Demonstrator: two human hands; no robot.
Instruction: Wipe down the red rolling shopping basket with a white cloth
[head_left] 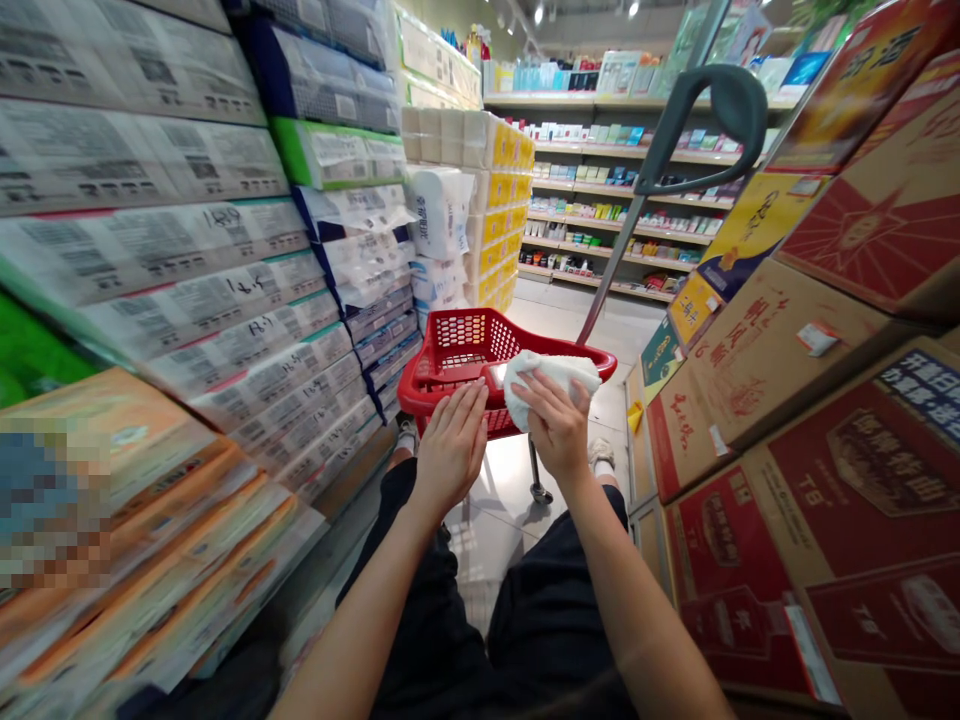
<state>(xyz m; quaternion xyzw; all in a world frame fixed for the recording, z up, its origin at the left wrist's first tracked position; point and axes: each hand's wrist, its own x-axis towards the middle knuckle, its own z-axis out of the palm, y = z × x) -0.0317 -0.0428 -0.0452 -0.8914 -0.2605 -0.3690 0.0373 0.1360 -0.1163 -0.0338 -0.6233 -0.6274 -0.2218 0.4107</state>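
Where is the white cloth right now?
In the head view, just right of centre: the white cloth is under the right hand, against the red basket's near rim.

Basket [417,399] with cloth [555,364] on it between packs [127,250] at left and cartons [731,350] at right — shelves [555,100] beyond.

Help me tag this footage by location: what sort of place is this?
Probably a supermarket or similar shop: shelves lined with small packages, cartons stacked along the right, and a red shopping basket between the stacks.
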